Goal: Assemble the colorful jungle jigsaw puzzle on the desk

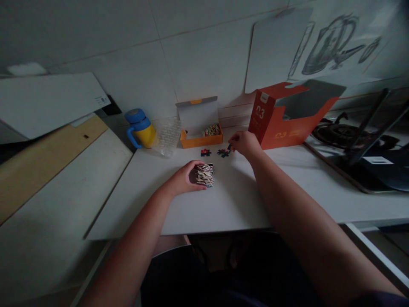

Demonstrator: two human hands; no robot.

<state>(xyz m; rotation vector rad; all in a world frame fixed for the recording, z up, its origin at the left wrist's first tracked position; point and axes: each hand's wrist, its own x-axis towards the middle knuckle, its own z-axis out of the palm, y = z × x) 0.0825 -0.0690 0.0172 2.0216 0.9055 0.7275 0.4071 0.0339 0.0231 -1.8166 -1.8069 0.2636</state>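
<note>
My left hand (pixel 185 178) curls around a stack of jigsaw puzzle pieces (pixel 205 175), seen from their pale edges, at the middle of the white tabletop. Farther off, my right hand (pixel 245 143) pinches a dark puzzle piece (pixel 229 147). It is beside a few loose dark pieces (pixel 223 153) lying flat; whether they touch is too small to tell. A red and dark piece (pixel 205 152) lies a little to their left. Behind them stands an opened orange box (pixel 201 141) with more puzzle pieces (pixel 212 130) in its right part.
A large orange carton (pixel 287 123) stands to the right, before a gas stove (pixel 338 132). To the left are a blue and yellow jug (pixel 143 133) and a crumpled clear plastic bag (pixel 168 138). White boxes (pixel 47 102) crowd the far left. A tiled wall closes the back.
</note>
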